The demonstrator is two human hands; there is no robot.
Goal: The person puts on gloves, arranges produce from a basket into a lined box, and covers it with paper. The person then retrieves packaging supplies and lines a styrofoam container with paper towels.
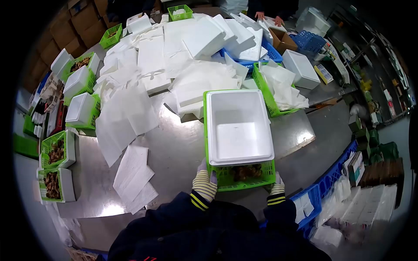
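Directly before me a green plastic basket (224, 183) sits at the near edge of the metal table, with brown lumpy pieces (247, 172) showing in its front part. An open white foam box (238, 153) rests on top of it, its inside bare. My left hand (204, 184), in a striped knit glove, grips the basket's left front corner with the thumb along the rim. At the right front corner my right hand (278, 186) holds the basket's side; its fingers are partly hidden. White paper sheets (134, 178) lie on the table to the left.
Foam lids (209, 37) and white liner sheets (126, 117) cover the far table. Green baskets with brown pieces (53, 185) line the left edge. A green basket with white sheets (281, 87) stands right; blue crates (307, 202) sit lower right. Another person's hands (270, 18) show at the back.
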